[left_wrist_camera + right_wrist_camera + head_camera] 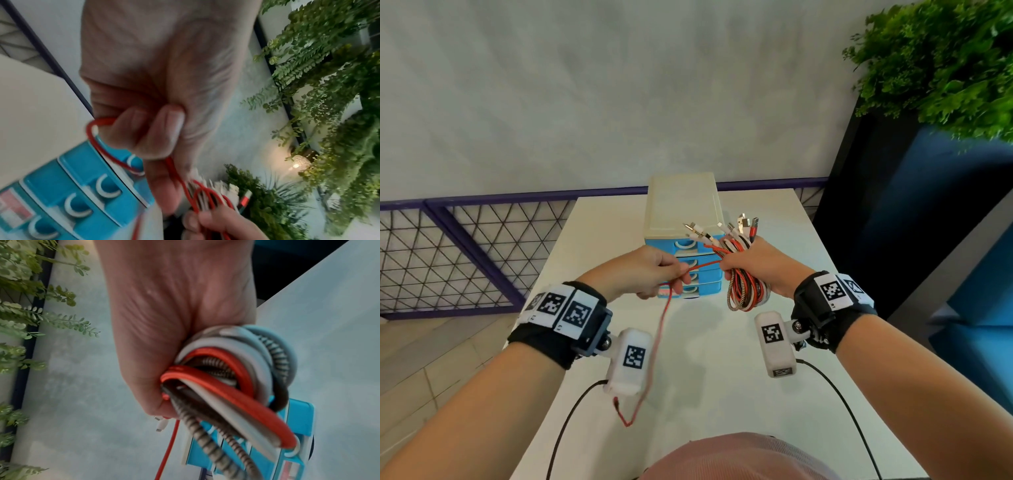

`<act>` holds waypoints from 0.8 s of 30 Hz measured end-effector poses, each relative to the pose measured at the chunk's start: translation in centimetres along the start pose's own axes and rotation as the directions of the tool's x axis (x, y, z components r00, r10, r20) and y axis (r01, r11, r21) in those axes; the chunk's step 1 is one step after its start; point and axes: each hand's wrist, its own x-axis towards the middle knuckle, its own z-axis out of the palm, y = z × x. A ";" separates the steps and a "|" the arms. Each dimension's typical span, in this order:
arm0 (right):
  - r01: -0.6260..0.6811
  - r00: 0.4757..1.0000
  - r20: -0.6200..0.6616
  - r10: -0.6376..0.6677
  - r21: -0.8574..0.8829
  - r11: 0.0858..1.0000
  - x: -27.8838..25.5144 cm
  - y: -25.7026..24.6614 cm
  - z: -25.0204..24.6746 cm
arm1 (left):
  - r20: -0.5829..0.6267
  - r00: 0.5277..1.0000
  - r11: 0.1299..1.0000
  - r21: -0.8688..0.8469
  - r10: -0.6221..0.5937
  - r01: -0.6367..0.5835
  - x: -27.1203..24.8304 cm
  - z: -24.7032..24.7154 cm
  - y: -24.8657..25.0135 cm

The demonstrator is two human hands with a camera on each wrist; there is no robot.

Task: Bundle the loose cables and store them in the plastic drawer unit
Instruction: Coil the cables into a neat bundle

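My right hand (760, 267) grips the coiled cables (743, 287) above the table's (602, 240) middle; my left hand (650, 270) pinches a red cable (659, 342) wrapping them. The drawers (685, 240) stand at the far edge.

indoor lounge: planter greenery (941, 65), mesh railing (448, 246)

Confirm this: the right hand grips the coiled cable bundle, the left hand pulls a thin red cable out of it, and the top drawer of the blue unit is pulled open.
Not quite. The drawer unit has every drawer shut, as the head view shows. The rest holds: the right hand grips the coiled cable bundle, and the left hand pulls a thin red cable out of it.
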 end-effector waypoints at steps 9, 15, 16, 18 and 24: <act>0.063 0.980 -0.196 -0.036 0.135 0.989 1.4 1.0 0.0 | -0.032 0.998 0.933 -0.359 -0.048 0.033 0.1 1.2 -0.8; 0.103 0.987 -0.147 -0.062 0.288 0.952 1.5 1.2 1.3 | 0.043 0.998 0.863 -0.504 0.048 -0.020 0.2 2.7 0.2; 0.102 0.989 -0.131 -0.064 0.310 0.945 1.5 1.1 1.5 | 0.046 0.997 0.881 -0.471 0.069 -0.039 0.1 2.9 0.4; 0.108 0.993 -0.088 -0.081 0.365 0.925 1.2 0.8 1.8 | 0.032 0.993 0.913 -0.398 0.111 -0.089 0.2 3.2 0.6; 0.113 0.989 0.040 -0.145 0.436 0.893 0.5 0.3 2.7 | -0.057 0.936 0.921 0.207 0.348 -0.330 0.3 3.8 1.5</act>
